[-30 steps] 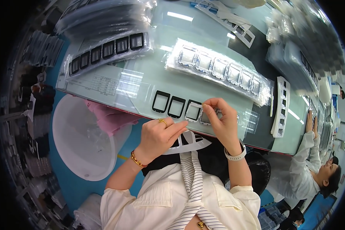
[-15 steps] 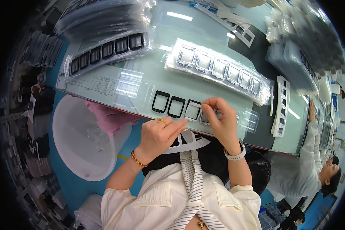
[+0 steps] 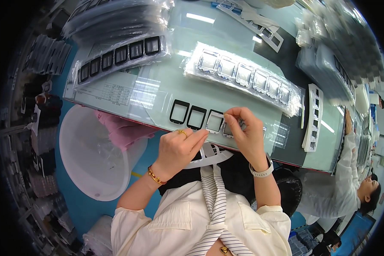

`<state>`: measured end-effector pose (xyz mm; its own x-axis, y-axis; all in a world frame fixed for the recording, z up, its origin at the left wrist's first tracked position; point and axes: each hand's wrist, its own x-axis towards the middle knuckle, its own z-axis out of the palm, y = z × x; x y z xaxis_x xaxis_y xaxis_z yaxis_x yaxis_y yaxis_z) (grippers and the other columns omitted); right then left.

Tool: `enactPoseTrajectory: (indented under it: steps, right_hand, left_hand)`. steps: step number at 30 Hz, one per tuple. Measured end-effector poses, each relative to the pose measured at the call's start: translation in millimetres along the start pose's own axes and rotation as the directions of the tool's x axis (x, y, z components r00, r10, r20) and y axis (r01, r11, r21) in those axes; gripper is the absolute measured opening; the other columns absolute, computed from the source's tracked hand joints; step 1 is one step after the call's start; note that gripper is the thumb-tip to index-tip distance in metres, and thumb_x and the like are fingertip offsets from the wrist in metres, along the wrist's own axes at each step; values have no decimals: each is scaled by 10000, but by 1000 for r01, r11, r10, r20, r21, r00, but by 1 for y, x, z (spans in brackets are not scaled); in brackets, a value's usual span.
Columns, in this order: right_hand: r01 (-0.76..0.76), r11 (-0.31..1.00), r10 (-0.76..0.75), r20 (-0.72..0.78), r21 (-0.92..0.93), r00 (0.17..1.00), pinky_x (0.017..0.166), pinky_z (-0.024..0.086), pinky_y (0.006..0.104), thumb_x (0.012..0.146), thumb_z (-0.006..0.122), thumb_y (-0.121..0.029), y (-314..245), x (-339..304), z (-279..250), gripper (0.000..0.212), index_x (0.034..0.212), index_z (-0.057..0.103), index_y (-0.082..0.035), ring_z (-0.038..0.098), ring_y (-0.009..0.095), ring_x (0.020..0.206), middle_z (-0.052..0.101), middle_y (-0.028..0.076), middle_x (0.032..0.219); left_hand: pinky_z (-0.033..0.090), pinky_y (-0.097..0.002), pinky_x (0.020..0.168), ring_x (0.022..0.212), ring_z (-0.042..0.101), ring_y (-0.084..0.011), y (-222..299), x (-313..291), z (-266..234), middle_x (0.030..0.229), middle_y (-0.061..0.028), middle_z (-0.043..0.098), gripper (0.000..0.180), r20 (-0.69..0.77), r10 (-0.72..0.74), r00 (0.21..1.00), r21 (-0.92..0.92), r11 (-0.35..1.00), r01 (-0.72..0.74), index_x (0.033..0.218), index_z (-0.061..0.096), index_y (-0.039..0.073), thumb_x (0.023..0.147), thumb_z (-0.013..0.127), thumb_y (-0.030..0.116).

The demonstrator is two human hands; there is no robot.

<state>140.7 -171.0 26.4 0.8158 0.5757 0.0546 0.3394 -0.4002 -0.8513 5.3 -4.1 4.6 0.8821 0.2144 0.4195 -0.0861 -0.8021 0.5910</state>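
In a row along the table's near edge lie several small rectangular frames, among them a black frame (image 3: 180,112) at the left and another black frame (image 3: 196,117) beside it. The third place has a thin white frame (image 3: 213,130) lying over a black one, whose dark top edge shows. My left hand (image 3: 178,147) has its fingers closed at the white frame's lower left corner. My right hand (image 3: 246,130) pinches thumb and index finger at its upper right corner and partly covers the frames farther right. Below the table edge, a white cut-out strip (image 3: 213,160) rests at my lap.
Beyond the row lies a bagged stack of silvery frames (image 3: 243,77). A bagged tray of black frames (image 3: 120,55) is at the left. White strips (image 3: 313,117) lie right. A white tub (image 3: 94,158) with pink cloth (image 3: 126,130) stands lower left; a co-worker (image 3: 341,183) is at the right.
My left hand has shifted very slightly, its fingertips still at the white frame's corner. The white strip at my lap has moved a little. My right hand keeps its pinch in place.
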Motion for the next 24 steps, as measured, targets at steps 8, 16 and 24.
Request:
enactPoseTrajectory:
  steps: [8, 16, 24]
  right_hand:
    - [43, 999, -43, -12, -8, 999, 740, 517, 278, 965, 727, -29, -2, -1, -1, 84, 1021, 709, 30, 629, 127, 790, 728, 66, 891]
    - [84, 996, -84, 11, -24, 996, 748, 518, 298, 941, 728, 3, -3, -3, -4, 78, 1015, 712, 18, 645, 169, 816, 713, 75, 881]
    - [206, 971, -214, -58, -119, 975, 818, 542, 333, 931, 718, 22, 1, -3, 1, 106, 1034, 712, 1, 678, 239, 954, 667, 123, 1130]
  left_hand:
    - [431, -342, 475, 514, 563, -199, 0, -3, 4, 642, -17, 549, 166, -3, 24, 1000, -16, 1000, -24, 1008, 812, 147, 845, 831, 120]
    - [441, -324, 490, 538, 559, -169, 11, -6, 15, 635, 21, 518, 212, 62, 84, 995, 99, 991, -90, 1079, 817, 224, 869, 802, 205]
    - [425, -325, 485, 507, 532, -176, 1, -10, 8, 626, 10, 527, 209, -3, 76, 997, 19, 997, -76, 1065, 826, 174, 858, 816, 153]
